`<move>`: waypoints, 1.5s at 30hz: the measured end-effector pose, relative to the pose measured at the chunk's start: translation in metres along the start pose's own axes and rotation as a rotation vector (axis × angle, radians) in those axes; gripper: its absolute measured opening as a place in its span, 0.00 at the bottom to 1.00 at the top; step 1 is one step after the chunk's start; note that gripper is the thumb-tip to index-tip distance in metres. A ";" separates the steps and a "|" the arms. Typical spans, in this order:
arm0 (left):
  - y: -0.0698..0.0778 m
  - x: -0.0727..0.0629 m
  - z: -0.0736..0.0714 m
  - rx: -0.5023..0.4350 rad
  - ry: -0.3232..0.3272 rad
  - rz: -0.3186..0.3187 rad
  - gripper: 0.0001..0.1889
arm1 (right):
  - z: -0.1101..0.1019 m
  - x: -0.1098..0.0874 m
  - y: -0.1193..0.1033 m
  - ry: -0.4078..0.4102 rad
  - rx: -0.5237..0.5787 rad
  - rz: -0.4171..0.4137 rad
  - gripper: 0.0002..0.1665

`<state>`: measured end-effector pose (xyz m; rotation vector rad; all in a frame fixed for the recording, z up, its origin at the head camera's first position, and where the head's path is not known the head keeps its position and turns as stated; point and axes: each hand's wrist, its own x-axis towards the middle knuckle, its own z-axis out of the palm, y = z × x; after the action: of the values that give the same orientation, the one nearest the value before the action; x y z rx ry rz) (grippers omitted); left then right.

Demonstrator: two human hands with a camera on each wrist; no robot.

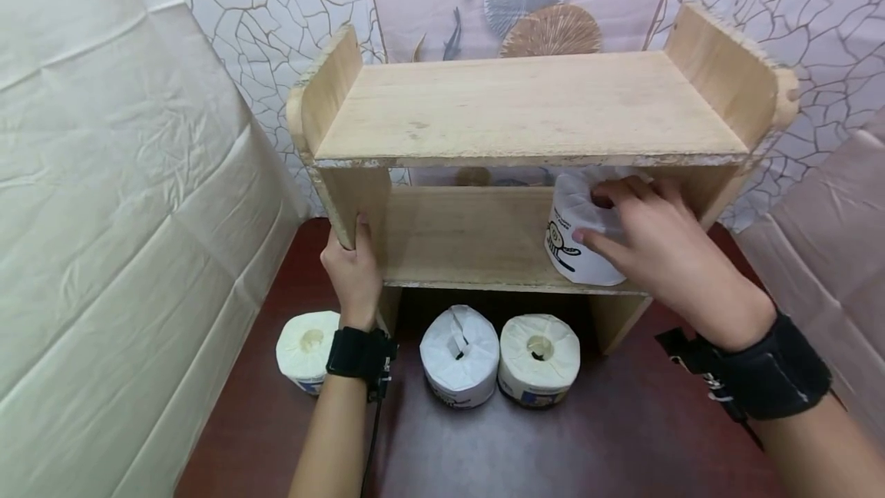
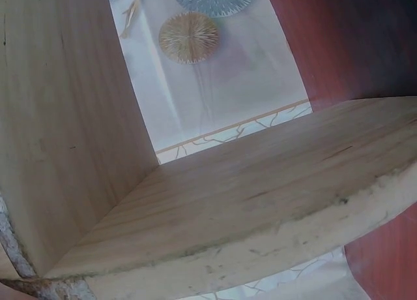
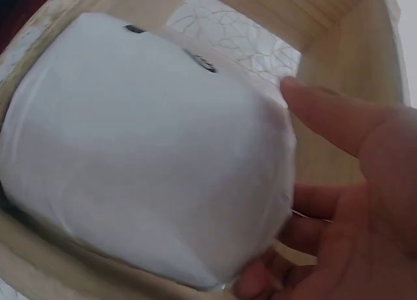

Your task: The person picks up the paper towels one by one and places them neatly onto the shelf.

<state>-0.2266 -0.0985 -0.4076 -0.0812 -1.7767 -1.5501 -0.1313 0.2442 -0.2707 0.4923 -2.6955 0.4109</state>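
A wooden two-tier shelf [image 1: 512, 110] stands on a dark red table. My left hand [image 1: 353, 271] grips the front edge of its left side panel [image 2: 273, 202], thumb on the inner face. On the lower board [image 1: 463, 237], at the right end, sits a wrapped toilet paper roll [image 1: 575, 229] with a black cartoon print. My right hand [image 1: 667, 252] holds that roll by its top, fingers curled at the centre hole and thumb at the front. In the right wrist view the roll [image 3: 143, 150] fills most of the picture, beside my thumb and fingers.
Two more rolls, one white [image 1: 459, 352] and one cream [image 1: 539, 356], stand side by side below the lower board. Another cream roll [image 1: 304, 348] is left of the shelf, partly behind my left wrist. White cloth [image 1: 124, 175] hangs at the left, patterned cloth [image 1: 242, 14] behind.
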 end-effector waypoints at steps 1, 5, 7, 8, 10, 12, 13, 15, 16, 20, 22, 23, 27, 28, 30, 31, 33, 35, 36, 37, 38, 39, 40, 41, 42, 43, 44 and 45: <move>0.000 0.000 0.000 0.001 0.000 0.002 0.19 | 0.002 0.001 -0.003 0.018 -0.013 0.001 0.28; -0.001 -0.002 -0.002 0.011 0.003 -0.001 0.20 | 0.012 0.003 -0.016 0.123 -0.090 0.056 0.25; -0.001 -0.002 -0.002 0.013 0.003 -0.005 0.20 | 0.017 0.005 -0.022 0.181 -0.148 0.098 0.26; -0.001 -0.002 -0.002 0.014 0.003 -0.009 0.20 | 0.019 0.006 -0.024 0.208 -0.171 0.124 0.28; -0.001 -0.002 -0.002 0.014 0.000 -0.014 0.21 | 0.022 0.009 -0.028 0.258 -0.229 0.159 0.31; -0.002 -0.003 -0.002 0.013 -0.002 -0.018 0.21 | 0.025 0.011 -0.031 0.306 -0.271 0.165 0.34; -0.002 -0.003 -0.002 0.012 -0.002 -0.019 0.21 | 0.026 0.012 -0.032 0.331 -0.282 0.165 0.35; -0.002 -0.004 -0.002 0.014 -0.003 -0.017 0.21 | 0.028 0.014 -0.032 0.376 -0.303 0.156 0.36; -0.002 -0.004 -0.001 0.013 -0.005 -0.015 0.21 | 0.029 0.015 -0.032 0.394 -0.307 0.154 0.36; 0.000 -0.004 -0.001 0.008 -0.012 -0.007 0.20 | 0.031 0.017 -0.033 0.416 -0.317 0.162 0.37; 0.001 -0.004 0.000 0.011 -0.016 -0.003 0.21 | 0.032 0.017 -0.033 0.411 -0.324 0.168 0.38; 0.002 -0.004 0.000 0.014 -0.017 -0.001 0.21 | 0.032 0.017 -0.032 0.410 -0.329 0.167 0.38; 0.004 -0.003 0.001 0.015 -0.020 0.009 0.21 | 0.035 0.015 -0.031 0.421 -0.357 0.144 0.38; 0.004 -0.003 0.001 0.014 -0.020 0.010 0.21 | 0.036 0.014 -0.030 0.424 -0.367 0.137 0.38; 0.005 -0.004 0.001 0.011 -0.022 0.008 0.21 | 0.037 0.014 -0.030 0.420 -0.375 0.135 0.37; 0.005 -0.004 0.001 0.010 -0.022 0.007 0.21 | 0.038 0.014 -0.029 0.416 -0.375 0.137 0.36; 0.005 -0.004 0.002 0.007 -0.021 0.006 0.21 | 0.039 0.015 -0.029 0.401 -0.371 0.141 0.34; 0.004 -0.004 0.001 0.004 -0.018 0.005 0.20 | 0.039 0.016 -0.028 0.386 -0.360 0.143 0.33; 0.003 -0.004 0.001 0.001 -0.017 0.007 0.20 | 0.039 0.016 -0.027 0.383 -0.352 0.142 0.33; 0.002 -0.004 0.001 -0.004 -0.016 0.009 0.20 | 0.039 0.017 -0.027 0.381 -0.349 0.138 0.32; 0.002 -0.003 0.001 -0.007 -0.016 0.010 0.20 | 0.038 0.017 -0.026 0.379 -0.343 0.137 0.32; 0.001 -0.003 0.001 -0.010 -0.016 0.008 0.20 | 0.037 0.018 -0.026 0.377 -0.335 0.140 0.32; 0.001 -0.002 0.001 -0.013 -0.016 0.011 0.20 | 0.036 0.019 -0.026 0.379 -0.331 0.138 0.32; 0.001 -0.002 0.001 -0.016 -0.015 0.015 0.20 | 0.036 0.020 -0.025 0.382 -0.326 0.137 0.32; 0.001 -0.001 0.001 -0.015 -0.011 0.019 0.20 | 0.035 0.020 -0.025 0.382 -0.320 0.138 0.32; 0.001 0.000 0.002 -0.011 -0.006 0.017 0.20 | 0.035 0.021 -0.025 0.382 -0.318 0.135 0.31; 0.000 0.000 0.001 -0.006 -0.002 0.017 0.20 | 0.035 0.021 -0.024 0.378 -0.313 0.135 0.31; 0.000 0.001 0.001 -0.001 0.001 0.018 0.20 | 0.034 0.021 -0.024 0.376 -0.310 0.129 0.31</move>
<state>-0.2275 -0.0977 -0.4071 -0.0967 -1.7698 -1.5380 -0.1504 0.2051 -0.2876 0.1350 -2.3689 0.0988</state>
